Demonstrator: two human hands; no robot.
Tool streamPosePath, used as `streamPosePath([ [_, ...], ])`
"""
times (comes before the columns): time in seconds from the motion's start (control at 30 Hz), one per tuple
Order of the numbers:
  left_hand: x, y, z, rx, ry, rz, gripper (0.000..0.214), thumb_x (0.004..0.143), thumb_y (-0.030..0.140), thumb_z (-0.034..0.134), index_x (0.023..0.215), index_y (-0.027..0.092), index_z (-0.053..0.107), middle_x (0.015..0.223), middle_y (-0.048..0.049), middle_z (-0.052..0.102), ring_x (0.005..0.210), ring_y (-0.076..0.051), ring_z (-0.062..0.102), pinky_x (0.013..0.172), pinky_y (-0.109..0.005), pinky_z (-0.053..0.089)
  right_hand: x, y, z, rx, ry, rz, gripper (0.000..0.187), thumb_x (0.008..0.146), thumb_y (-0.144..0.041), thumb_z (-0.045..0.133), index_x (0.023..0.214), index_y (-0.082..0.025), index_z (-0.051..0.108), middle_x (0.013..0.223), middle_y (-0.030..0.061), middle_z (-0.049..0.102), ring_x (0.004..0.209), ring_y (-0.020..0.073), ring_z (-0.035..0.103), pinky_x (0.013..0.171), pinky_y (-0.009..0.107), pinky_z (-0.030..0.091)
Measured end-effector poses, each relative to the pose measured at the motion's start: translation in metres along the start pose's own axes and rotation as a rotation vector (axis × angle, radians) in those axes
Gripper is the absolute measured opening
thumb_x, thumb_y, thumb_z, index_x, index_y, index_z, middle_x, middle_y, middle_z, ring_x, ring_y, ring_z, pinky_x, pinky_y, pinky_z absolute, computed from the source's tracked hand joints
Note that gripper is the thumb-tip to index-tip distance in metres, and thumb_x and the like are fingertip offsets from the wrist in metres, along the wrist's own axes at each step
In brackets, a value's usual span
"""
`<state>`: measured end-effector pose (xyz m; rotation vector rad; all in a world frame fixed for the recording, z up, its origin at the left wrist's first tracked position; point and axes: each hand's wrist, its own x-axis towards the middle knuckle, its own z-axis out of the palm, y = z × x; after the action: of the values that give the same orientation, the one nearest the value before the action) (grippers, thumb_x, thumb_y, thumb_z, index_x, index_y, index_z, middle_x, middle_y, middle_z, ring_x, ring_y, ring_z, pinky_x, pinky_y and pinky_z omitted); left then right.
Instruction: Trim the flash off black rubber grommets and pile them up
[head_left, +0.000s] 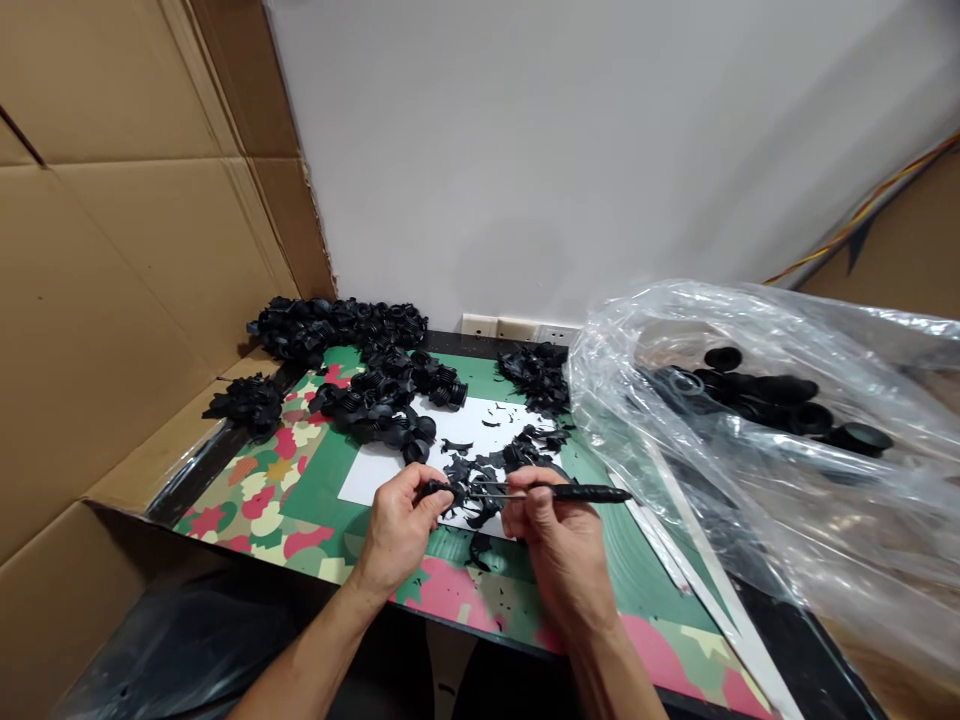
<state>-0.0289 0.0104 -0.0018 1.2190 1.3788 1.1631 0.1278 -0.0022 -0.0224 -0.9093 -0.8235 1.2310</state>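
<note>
My left hand (399, 525) is closed, pinching a small black rubber part (442, 490) between thumb and fingers. My right hand (551, 545) is closed round a black-handled knife (581, 493), held level, with its thin blade pointing left and its tip at the part. Both hands hover over a white sheet (465, 430) on a green mat (319, 490). Black trimmings (480, 470) lie scattered under and beyond the hands.
A heap of black ribbed rubber parts (360, 350) fills the back left of the table. A smaller pile (538, 375) sits at the back centre. A clear plastic bag (765, 440) holding more black parts is at the right. Cardboard walls (112, 250) close off the left.
</note>
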Motion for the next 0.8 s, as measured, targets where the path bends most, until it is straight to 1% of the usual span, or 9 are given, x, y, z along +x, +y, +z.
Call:
streamPosePath([
  [0.07,0.0,0.002,0.001,0.011,-0.006,-0.01,0.012,0.064,0.027,0.067,0.07,0.017,0.064,0.047,0.0052,0.049,0.043,-0.01,0.043,0.042,-0.02,0.032,0.0,0.003,0.004,-0.021,-0.001,-0.021,0.033,0.071,-0.049,0.073,0.082,-0.019,0.066,0.056,-0.0028,0.052,0.049,0.0118,0.047,0.05,0.026,0.039],
  [0.1,0.0,0.003,0.001,0.012,-0.012,-0.021,0.013,0.064,0.027,0.067,0.071,0.017,0.064,0.047,0.005,0.05,0.043,-0.01,0.043,0.042,-0.02,0.032,0.0,0.003,0.006,-0.031,0.006,-0.045,0.031,0.07,-0.046,0.075,0.081,-0.019,0.067,0.063,-0.0008,0.057,0.051,0.0118,0.05,0.051,0.027,0.041],
  [0.17,0.0,0.004,0.002,0.009,-0.025,-0.044,0.015,0.064,0.029,0.067,0.072,0.016,0.064,0.047,0.0047,0.051,0.042,-0.01,0.043,0.041,-0.02,0.032,-0.001,0.003,0.008,-0.027,0.021,-0.085,0.028,0.069,-0.045,0.075,0.079,-0.019,0.069,0.079,0.0029,0.062,0.056,0.0126,0.055,0.053,0.028,0.046],
  [0.23,0.0,0.005,0.004,0.004,-0.038,-0.056,0.016,0.064,0.03,0.067,0.072,0.016,0.063,0.047,0.0046,0.051,0.042,-0.01,0.043,0.04,-0.02,0.031,-0.002,0.002,0.01,-0.008,0.046,-0.084,0.028,0.069,-0.045,0.076,0.079,-0.019,0.07,0.085,0.0044,0.064,0.059,0.015,0.06,0.056,0.031,0.05],
  [0.3,0.0,0.006,0.005,0.001,-0.044,-0.054,0.016,0.064,0.029,0.067,0.071,0.016,0.063,0.047,0.0048,0.051,0.042,-0.009,0.043,0.04,-0.02,0.031,-0.002,0.001,0.011,0.003,0.072,-0.063,0.027,0.069,-0.043,0.076,0.08,-0.019,0.07,0.077,0.0037,0.065,0.06,0.0169,0.062,0.058,0.032,0.051],
  [0.4,-0.001,0.006,0.006,-0.004,-0.045,-0.049,0.016,0.064,0.029,0.068,0.072,0.016,0.063,0.048,0.005,0.05,0.042,-0.009,0.043,0.041,-0.019,0.031,-0.003,0.001,0.012,0.008,0.088,-0.068,0.024,0.069,-0.04,0.076,0.078,-0.019,0.07,0.069,0.0024,0.066,0.059,0.0169,0.062,0.057,0.031,0.051],
  [0.67,-0.001,0.002,0.007,0.002,-0.066,-0.045,0.017,0.064,0.03,0.065,0.073,0.015,0.062,0.049,0.0049,0.05,0.043,-0.009,0.043,0.042,-0.02,0.032,-0.004,0.0,0.011,-0.035,0.076,-0.08,0.023,0.071,-0.039,0.074,0.077,-0.018,0.069,0.065,0.0016,0.067,0.056,0.0164,0.063,0.056,0.03,0.053],
  [0.73,-0.001,0.002,0.007,0.002,-0.066,-0.048,0.018,0.064,0.03,0.065,0.074,0.015,0.061,0.049,0.0051,0.05,0.043,-0.009,0.043,0.042,-0.02,0.031,-0.005,0.001,0.012,-0.066,0.081,-0.104,0.022,0.073,-0.039,0.072,0.077,-0.017,0.069,0.064,0.0017,0.067,0.054,0.0166,0.063,0.055,0.031,0.053],
  [0.8,-0.002,0.002,0.007,0.003,-0.064,-0.049,0.018,0.064,0.031,0.064,0.073,0.015,0.061,0.049,0.005,0.05,0.043,-0.009,0.043,0.042,-0.02,0.031,-0.007,0.002,0.012,-0.127,0.082,-0.184,0.018,0.077,-0.035,0.069,0.077,-0.017,0.068,0.064,0.0015,0.067,0.053,0.0161,0.063,0.053,0.03,0.053],
])
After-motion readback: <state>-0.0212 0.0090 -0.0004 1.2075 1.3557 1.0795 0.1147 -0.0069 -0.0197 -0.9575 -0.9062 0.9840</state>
